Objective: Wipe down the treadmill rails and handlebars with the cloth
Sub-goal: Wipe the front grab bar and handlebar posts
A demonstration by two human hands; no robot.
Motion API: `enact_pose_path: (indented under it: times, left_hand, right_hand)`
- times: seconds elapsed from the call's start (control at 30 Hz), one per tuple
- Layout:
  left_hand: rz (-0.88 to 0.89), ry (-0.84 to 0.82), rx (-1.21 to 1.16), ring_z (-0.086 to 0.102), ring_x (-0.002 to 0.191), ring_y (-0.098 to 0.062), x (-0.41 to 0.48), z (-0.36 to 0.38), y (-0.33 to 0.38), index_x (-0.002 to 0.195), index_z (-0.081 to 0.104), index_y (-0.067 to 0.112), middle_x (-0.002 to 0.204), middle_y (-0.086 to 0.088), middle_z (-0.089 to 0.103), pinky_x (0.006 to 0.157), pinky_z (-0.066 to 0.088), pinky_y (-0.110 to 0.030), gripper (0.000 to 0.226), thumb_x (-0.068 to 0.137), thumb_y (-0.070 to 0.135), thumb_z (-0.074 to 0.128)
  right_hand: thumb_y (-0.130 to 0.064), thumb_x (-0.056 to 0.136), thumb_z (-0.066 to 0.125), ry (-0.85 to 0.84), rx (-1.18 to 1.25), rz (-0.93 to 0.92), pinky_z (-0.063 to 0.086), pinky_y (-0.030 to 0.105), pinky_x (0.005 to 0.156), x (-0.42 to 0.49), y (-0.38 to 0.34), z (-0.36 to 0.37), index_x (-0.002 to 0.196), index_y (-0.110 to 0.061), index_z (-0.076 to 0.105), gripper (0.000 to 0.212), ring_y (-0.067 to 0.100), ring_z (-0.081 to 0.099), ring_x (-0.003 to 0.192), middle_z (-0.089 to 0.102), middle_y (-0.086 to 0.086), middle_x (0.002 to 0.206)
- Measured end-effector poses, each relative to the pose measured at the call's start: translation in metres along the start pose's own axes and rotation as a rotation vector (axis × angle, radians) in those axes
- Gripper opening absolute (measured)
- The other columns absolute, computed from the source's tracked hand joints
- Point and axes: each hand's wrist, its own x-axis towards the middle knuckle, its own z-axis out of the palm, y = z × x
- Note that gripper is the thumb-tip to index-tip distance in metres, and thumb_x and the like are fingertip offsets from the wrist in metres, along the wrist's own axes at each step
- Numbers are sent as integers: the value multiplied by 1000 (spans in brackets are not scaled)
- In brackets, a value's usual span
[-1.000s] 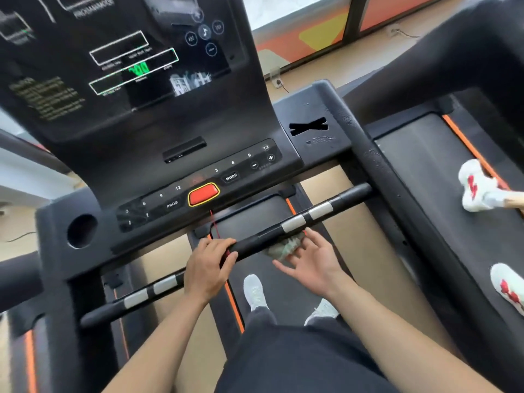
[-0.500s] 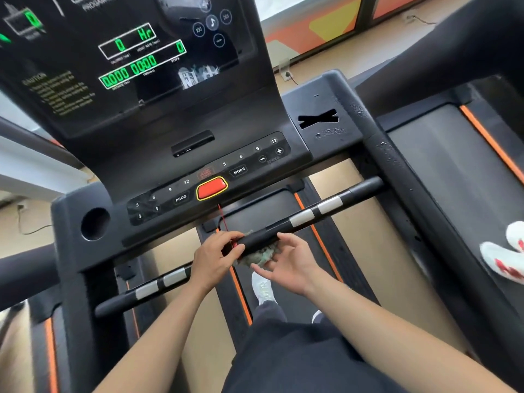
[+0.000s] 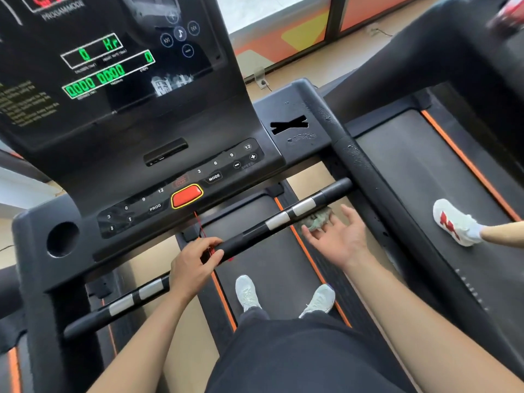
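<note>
Currently left hand [image 3: 195,265] clenches black tubular silver-patched handlebar [image 3: 255,236]; right hand [image 3: 336,238], at its 3 o'clock, flat-fingered, merely presses crumpled grey-green cloth [image 3: 316,219] underneath: unpinched, it could drop.

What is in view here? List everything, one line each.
Black tubular handlebar with silver grip plates: one, black, across the middle.
Crumpled greenish cloth: one, green-grey, under the handlebar's right end.
Glossy console panel: one, black with green digits, upper left.
Oval red button: one, red, on the console's lower edge.
Thin red cord: one, red, hanging below the button.
Black running belt: one, orange-edged, underfoot.
White and red shoe: one, neighbouring treadmill, right.
Pale shoes: two, grey-white, on the belt.
Left hand: grips the handlebar.
Right hand: open, palm up, fingers beneath the cloth.
</note>
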Motion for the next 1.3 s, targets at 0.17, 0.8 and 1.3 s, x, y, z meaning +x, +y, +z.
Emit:
enact_pose_path:
  times: [0.17,0.8,1.3]
  left_hand:
    - [-8,22,5,58,95,-5,0,1,-3,111,68,39,100,24,65,76,48,-33,37,85,57,50]
    - [-83,-13,-162,63,97,-1,-1,-7,-5,109,75,36,101,24,69,86,49,-27,29,84,43,61]
    - [-188,82,-264,68,92,-1,-2,-9,-1,97,80,26,93,19,74,86,55,-31,17,86,22,66]
  right_hand:
    - [-38,94,52,75,-101,-192,47,45,104,-5,-29,1,131,-12,61,46,30,59,123,62,11,136]
    - [-17,73,63,-331,-2208,-1263,37,47,97,-4,79,3,137,-29,55,66,23,51,129,60,-8,137]
    - [-17,84,57,-634,-2536,-1272,33,50,111,-3,109,9,143,-24,49,60,24,42,142,51,-5,149]
